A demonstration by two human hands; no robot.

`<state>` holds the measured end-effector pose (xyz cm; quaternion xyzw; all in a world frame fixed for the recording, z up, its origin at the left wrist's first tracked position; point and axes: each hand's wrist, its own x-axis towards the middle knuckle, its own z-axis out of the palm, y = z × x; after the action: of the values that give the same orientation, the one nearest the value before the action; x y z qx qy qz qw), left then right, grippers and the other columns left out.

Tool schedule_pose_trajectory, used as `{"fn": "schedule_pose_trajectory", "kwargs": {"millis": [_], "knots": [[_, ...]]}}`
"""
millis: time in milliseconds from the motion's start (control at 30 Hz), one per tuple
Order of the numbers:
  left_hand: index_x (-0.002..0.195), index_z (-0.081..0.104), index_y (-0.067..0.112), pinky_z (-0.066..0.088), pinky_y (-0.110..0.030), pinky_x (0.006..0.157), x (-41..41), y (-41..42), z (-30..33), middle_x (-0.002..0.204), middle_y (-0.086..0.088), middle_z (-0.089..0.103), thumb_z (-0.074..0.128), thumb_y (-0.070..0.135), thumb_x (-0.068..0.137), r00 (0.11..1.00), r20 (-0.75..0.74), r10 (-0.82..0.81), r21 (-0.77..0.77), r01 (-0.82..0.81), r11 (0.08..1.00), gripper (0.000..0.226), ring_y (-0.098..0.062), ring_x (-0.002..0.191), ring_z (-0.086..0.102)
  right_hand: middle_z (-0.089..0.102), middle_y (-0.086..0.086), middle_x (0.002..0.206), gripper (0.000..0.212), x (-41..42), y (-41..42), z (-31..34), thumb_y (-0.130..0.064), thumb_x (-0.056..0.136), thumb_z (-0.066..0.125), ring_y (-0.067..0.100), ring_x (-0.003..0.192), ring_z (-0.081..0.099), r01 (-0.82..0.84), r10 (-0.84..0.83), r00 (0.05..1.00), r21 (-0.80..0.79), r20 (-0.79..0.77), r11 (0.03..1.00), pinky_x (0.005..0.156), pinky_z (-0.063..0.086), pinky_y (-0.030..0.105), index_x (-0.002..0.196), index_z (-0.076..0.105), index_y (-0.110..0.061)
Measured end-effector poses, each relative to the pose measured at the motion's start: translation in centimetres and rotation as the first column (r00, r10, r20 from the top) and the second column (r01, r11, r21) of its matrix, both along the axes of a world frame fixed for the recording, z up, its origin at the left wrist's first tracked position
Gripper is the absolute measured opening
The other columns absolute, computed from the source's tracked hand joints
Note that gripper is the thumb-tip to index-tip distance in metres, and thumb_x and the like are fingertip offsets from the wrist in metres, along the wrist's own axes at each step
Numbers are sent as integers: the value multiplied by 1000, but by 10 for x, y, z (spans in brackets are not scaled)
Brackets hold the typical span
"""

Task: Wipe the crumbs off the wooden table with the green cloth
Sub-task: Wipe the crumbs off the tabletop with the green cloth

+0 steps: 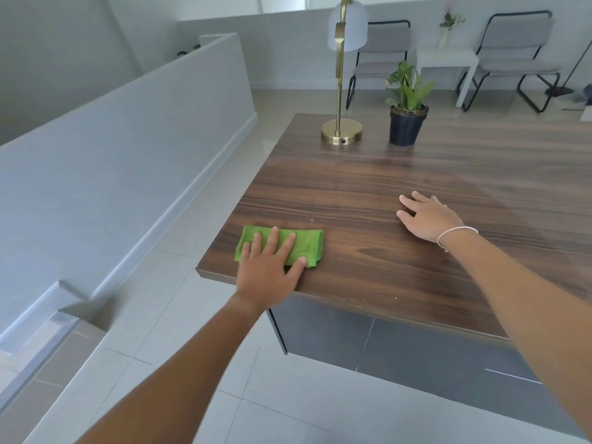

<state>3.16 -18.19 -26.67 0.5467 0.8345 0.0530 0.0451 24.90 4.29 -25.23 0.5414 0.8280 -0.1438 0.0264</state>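
Head view is showing the left hand (269,267) lying flat with its fingers spread wide on the folded green cloth (282,246), pressing it down near the near-left corner of the wooden table (368,187); the broad palm is likely giving even pressure so the cloth is catching crumbs rather than skipping over them. The right hand (426,216) is resting open and empty, palm down, well apart to the right, seemingly steadying the body. A few pale specks (311,220) are lying just beyond the cloth and near the front edge. A brass lamp (341,131) and potted plant (407,121) are standing far back, out of the way.
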Motion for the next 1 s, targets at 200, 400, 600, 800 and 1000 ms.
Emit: {"fn": "schedule_pose_trajectory", "kwargs": {"millis": [200,400,600,800,1000], "knots": [[143,21,39,-1,-45,116,67,-6,-7,158,0,16,23,63,85,939,27,-343,51,341,939,64,-34,145,7,8,-4,160,52,1,1,-1,-43,98,27,29,147,6,0,0,1000,-19,-5,1000,117,9,43,148,21,-32],[145,14,37,9,-48,116,-41,27,6,159,-2,10,27,57,91,989,-43,-140,-76,136,988,59,-36,144,10,7,-6,160,51,2,0,3,-42,99,27,27,147,5,-4,4,1000,-30,-5,1000,117,8,40,149,19,-33],[146,11,34,3,-49,117,-10,95,3,160,-3,5,22,58,91,995,2,-102,-80,101,992,61,-38,144,2,7,-5,160,51,3,2,-1,-42,99,26,27,147,6,-13,13,1000,-14,-5,1000,117,9,40,148,20,-34],[144,17,41,0,-43,116,34,38,-5,158,1,11,26,60,88,910,-3,-415,60,414,908,59,-33,145,5,8,-5,160,51,4,3,-1,-44,98,27,27,147,7,-21,21,1000,-7,5,1000,117,11,41,148,21,-34],[144,12,41,5,-43,117,-33,33,5,159,2,10,29,56,92,975,-21,-222,-29,222,975,57,-32,145,7,7,-5,160,51,4,3,0,-44,99,26,27,147,7,-19,19,1000,-8,-2,1000,117,11,40,148,20,-34]]}}
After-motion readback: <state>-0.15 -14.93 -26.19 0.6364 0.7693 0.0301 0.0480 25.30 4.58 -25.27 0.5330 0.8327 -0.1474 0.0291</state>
